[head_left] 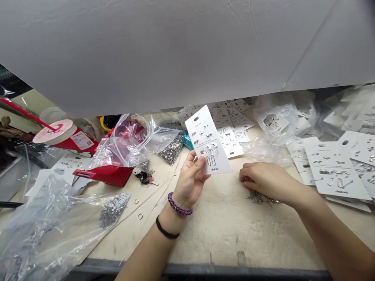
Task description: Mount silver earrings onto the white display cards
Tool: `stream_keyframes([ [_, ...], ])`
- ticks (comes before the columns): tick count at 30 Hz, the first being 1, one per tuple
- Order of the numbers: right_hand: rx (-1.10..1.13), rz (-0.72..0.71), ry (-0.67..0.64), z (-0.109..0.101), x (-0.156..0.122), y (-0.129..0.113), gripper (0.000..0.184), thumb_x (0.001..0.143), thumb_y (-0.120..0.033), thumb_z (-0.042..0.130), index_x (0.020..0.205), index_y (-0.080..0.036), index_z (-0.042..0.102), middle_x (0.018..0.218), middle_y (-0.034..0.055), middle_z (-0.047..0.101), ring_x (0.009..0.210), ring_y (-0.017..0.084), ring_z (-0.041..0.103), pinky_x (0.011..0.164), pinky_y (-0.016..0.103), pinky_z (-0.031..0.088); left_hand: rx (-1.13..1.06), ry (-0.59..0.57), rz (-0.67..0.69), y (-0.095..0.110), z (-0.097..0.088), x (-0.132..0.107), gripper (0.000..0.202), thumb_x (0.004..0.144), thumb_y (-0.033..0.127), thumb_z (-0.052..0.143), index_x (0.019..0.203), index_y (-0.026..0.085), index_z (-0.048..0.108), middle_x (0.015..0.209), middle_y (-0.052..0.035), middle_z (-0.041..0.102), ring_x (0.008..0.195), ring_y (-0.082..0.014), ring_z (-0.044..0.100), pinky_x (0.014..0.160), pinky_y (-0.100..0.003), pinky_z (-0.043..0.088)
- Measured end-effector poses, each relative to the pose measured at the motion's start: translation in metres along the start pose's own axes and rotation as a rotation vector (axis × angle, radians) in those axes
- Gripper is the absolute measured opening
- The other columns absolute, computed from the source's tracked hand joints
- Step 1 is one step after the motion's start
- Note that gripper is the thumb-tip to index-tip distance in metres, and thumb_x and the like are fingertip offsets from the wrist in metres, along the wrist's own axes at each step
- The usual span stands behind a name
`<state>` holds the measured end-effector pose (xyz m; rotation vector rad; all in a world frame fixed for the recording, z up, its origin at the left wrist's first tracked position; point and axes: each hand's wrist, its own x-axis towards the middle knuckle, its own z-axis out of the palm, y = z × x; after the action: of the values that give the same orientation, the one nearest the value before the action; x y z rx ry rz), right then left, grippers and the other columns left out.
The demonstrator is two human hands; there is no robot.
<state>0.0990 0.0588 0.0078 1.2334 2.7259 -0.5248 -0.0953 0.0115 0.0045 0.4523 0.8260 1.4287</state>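
My left hand pinches a white earring card by its lower left edge and holds it upright above the table; several silver earrings are fixed on it. A purple bead bracelet and a black band circle that wrist. My right hand rests palm down, fingers curled, over a small heap of loose silver earrings on the table. What its fingertips grip is hidden.
Stacks of filled cards lie at the right, more cards behind. Clear plastic bags with metal pieces cover the left. A red tray, a red cup with a straw and a grey sheet overhead.
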Motion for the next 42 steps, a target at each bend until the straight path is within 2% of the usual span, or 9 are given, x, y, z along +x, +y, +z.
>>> stream_keyframes([
  [3,0.043,-0.030,0.018,-0.004,0.000,0.000,0.018,0.077,-0.014,0.047,0.063,-0.019,0.058,0.067,0.0009,0.059,0.061,0.014,0.052,0.051,0.026,0.033,0.096,0.005,0.059,-0.002,0.001,0.001,0.025,0.070,0.023,0.067,0.092,0.021,0.054,0.095,0.0013,0.061,0.071,-0.0077,0.057,0.052,-0.014,0.045],
  [6,0.331,-0.074,0.039,-0.015,-0.005,-0.001,0.017,0.082,-0.025,0.047,0.071,-0.020,0.058,0.073,0.0006,0.059,0.063,0.013,0.052,0.054,0.025,0.038,0.263,0.048,0.176,-0.005,0.002,0.001,0.018,0.073,0.024,0.064,0.088,0.020,0.053,0.088,0.0012,0.061,0.071,-0.0070,0.054,0.054,-0.014,0.043],
  [11,0.759,-0.027,0.330,-0.021,-0.006,-0.012,0.020,0.085,-0.036,0.046,0.079,-0.020,0.055,0.073,0.0011,0.055,0.063,0.012,0.049,0.054,0.024,0.040,0.421,0.044,0.284,-0.012,0.002,-0.001,0.016,0.074,0.025,0.064,0.081,0.017,0.052,0.077,0.0019,0.060,0.062,-0.0052,0.049,0.052,-0.015,0.038],
  [18,0.700,0.074,0.472,-0.004,0.005,-0.024,0.015,0.085,-0.028,0.047,0.076,-0.019,0.055,0.075,0.0009,0.056,0.068,0.013,0.050,0.057,0.026,0.039,0.519,0.015,0.264,-0.019,-0.001,-0.002,0.017,0.075,0.028,0.062,0.083,0.018,0.051,0.082,-0.0015,0.060,0.071,-0.0102,0.053,0.060,-0.021,0.041],
  [24,0.798,0.165,0.592,0.002,0.009,-0.022,0.011,0.079,-0.030,0.055,0.080,-0.019,0.055,0.081,0.0022,0.057,0.073,0.014,0.053,0.060,0.027,0.043,0.515,-0.013,0.247,-0.020,0.002,-0.004,0.019,0.075,0.029,0.061,0.080,0.017,0.048,0.079,-0.0005,0.059,0.062,-0.0082,0.050,0.052,-0.018,0.039],
  [26,1.011,0.167,0.556,0.004,0.012,-0.021,0.019,0.076,-0.033,0.059,0.086,-0.018,0.054,0.084,0.0036,0.058,0.075,0.015,0.055,0.060,0.028,0.046,0.479,-0.009,0.219,-0.019,0.003,-0.004,0.019,0.076,0.029,0.061,0.082,0.017,0.047,0.083,-0.0018,0.060,0.065,-0.0086,0.052,0.053,-0.018,0.041],
  [29,1.277,0.112,0.426,0.006,0.014,-0.022,0.022,0.075,-0.035,0.061,0.087,-0.017,0.055,0.082,0.0044,0.061,0.072,0.015,0.057,0.058,0.027,0.048,0.410,-0.003,0.159,-0.017,0.005,-0.004,0.025,0.076,0.027,0.061,0.092,0.015,0.046,0.099,-0.0070,0.061,0.085,-0.0139,0.058,0.070,-0.024,0.047],
  [34,1.340,0.091,0.457,0.011,0.015,-0.033,0.020,0.074,-0.033,0.063,0.084,-0.017,0.057,0.081,0.0040,0.062,0.071,0.014,0.058,0.060,0.026,0.048,0.364,0.040,0.094,-0.015,0.008,-0.004,0.059,0.061,0.020,0.075,0.104,0.017,0.035,0.101,-0.0102,0.063,0.091,-0.0213,0.060,0.076,-0.033,0.049],
  [42,1.415,0.007,0.407,0.019,0.014,-0.039,0.014,0.076,-0.031,0.062,0.081,-0.018,0.060,0.077,0.0011,0.063,0.069,0.011,0.059,0.062,0.025,0.050,0.320,0.026,0.050,-0.007,0.004,0.000,0.057,0.057,0.016,0.076,0.103,0.016,0.043,0.101,-0.0102,0.062,0.089,-0.0209,0.060,0.073,-0.030,0.049],
])
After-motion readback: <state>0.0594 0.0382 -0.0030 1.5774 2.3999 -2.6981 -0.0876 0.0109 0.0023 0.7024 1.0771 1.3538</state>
